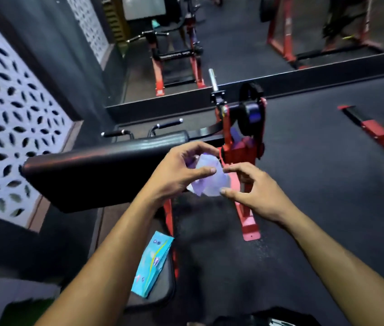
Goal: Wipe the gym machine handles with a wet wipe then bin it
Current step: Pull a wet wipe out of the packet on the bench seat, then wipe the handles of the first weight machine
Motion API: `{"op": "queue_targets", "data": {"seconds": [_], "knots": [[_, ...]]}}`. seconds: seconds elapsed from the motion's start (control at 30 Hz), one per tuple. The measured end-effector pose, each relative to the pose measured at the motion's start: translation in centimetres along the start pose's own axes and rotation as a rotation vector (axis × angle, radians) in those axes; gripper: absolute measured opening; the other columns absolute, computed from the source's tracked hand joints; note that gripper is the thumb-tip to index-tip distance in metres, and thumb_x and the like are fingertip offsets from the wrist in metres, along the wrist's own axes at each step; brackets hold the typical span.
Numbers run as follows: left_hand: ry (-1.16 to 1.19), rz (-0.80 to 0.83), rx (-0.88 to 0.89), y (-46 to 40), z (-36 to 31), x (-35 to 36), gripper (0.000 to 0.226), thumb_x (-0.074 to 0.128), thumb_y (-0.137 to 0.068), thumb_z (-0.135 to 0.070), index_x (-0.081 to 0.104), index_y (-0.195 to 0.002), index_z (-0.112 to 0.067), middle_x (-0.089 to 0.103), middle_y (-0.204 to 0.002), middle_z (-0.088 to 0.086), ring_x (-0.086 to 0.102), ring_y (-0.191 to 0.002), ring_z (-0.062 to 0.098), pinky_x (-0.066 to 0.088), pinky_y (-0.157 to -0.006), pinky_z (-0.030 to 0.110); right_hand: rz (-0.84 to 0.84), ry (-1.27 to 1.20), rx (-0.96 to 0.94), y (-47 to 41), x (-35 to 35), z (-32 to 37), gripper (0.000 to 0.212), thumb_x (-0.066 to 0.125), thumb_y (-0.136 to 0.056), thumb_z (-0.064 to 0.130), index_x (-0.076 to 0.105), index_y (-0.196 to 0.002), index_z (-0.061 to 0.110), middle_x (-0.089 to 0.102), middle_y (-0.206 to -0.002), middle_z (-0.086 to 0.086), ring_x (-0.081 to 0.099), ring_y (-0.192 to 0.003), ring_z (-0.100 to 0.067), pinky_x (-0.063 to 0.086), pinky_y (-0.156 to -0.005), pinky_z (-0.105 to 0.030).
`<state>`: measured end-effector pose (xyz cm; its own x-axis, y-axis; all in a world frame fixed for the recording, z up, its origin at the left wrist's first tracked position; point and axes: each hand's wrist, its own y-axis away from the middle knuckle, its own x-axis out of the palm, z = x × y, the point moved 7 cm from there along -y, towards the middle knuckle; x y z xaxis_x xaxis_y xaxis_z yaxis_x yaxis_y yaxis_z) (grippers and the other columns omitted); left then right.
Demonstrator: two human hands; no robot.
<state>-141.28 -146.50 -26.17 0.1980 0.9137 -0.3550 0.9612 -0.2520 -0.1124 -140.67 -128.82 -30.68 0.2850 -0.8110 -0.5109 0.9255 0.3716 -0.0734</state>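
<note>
Dark rubber flooring (315, 172) runs under everything I can see, with a red-framed machine (235, 147) standing on it and a long black pad (96, 170) stretching toward me from its frame. My two hands meet in front of that frame: my left hand (179, 170) curls its fingers and thumb around a pale wet wipe (207, 177), while my right hand (249, 191) comes in from the other side, fingertips pinching its near edge. The wipe looks bunched, so I judge the step in hand to be spreading it open before any wiping. To do it well I would pull the edges gently apart and fold it into a flat pad that can wrap a grip fully. Two black handles (118, 133) with chromed ends sit beyond the pad, well apart from my hands and not yet touched. A blue wipe packet (152, 264) lies on the seat (162, 278) below my left forearm. To my left stands a white perforated screen (9, 118); ahead, a wall mirror (233, 38) reflects more red equipment. No bin shows anywhere.
</note>
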Motion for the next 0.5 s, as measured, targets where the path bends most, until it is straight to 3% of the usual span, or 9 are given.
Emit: {"op": "queue_targets", "data": {"seconds": [0.07,0.13,0.27,0.33,0.4,0.5], "knots": [[-0.025,0.075,0.036,-1.4,-2.1,2.9,0.033,0.079,-0.084,0.001,0.070,-0.114,-0.007,0.072,-0.108,-0.002,0.060,-0.090,-0.007,0.042,-0.083,0.011,-0.029,-0.053,0.018,1.2,-2.1,-0.9,0.037,0.082,-0.081,0.035,0.067,-0.115,0.030,0.068,-0.115,0.016,0.060,-0.107,0.007,0.042,-0.094,-0.008],[-0.031,0.145,0.063,-2.8,-3.7,6.1,0.034,0.080,-0.083,-0.001,0.069,-0.116,-0.007,0.072,-0.114,0.005,0.062,-0.096,-0.001,0.045,-0.087,0.017,-0.072,-0.155,0.031,2.5,-4.7,-2.1,0.027,0.082,-0.082,0.029,0.070,-0.106,0.026,0.073,-0.103,0.014,0.067,-0.100,0.000,0.051,-0.094,-0.022],[-0.018,0.270,0.061,-5.3,-6.2,13.4,0.039,0.078,-0.085,0.002,0.064,-0.121,0.000,0.069,-0.118,0.011,0.061,-0.101,0.011,0.048,-0.092,0.031,-0.071,-0.284,0.066,5.5,-9.9,-4.5,0.020,0.079,-0.085,0.016,0.070,-0.102,0.014,0.076,-0.095,0.003,0.071,-0.090,-0.011,0.055,-0.080,-0.024],[-0.010,0.339,0.049,-6.4,-6.9,17.2,0.038,0.076,-0.086,0.004,0.063,-0.121,0.000,0.069,-0.120,0.017,0.062,-0.104,0.016,0.050,-0.094,0.034,-0.083,-0.273,0.089,7.0,-12.7,-6.6,0.018,0.077,-0.087,0.015,0.070,-0.104,0.014,0.077,-0.097,0.003,0.072,-0.094,-0.016,0.058,-0.083,-0.032],[-0.038,0.394,0.046,-7.6,-7.2,20.3,0.032,0.075,-0.087,0.006,0.066,-0.117,-0.002,0.074,-0.110,0.003,0.064,-0.100,0.008,0.051,-0.089,0.025,-0.065,-0.316,0.133,8.5,-15.0,-9.0,0.016,0.073,-0.090,0.011,0.071,-0.106,0.012,0.077,-0.101,-0.001,0.072,-0.098,-0.022,0.057,-0.089,-0.039],[-0.112,0.425,0.055,-9.5,-7.4,24.8,0.027,0.074,-0.087,0.007,0.069,-0.111,-0.005,0.070,-0.091,-0.024,0.059,-0.084,-0.009,0.042,-0.079,0.010,-0.007,-0.386,0.204,10.9,-18.4,-12.5,0.009,0.066,-0.096,0.011,0.071,-0.104,0.010,0.076,-0.104,-0.009,0.068,-0.092,-0.015,0.054,-0.087,-0.040]]}}
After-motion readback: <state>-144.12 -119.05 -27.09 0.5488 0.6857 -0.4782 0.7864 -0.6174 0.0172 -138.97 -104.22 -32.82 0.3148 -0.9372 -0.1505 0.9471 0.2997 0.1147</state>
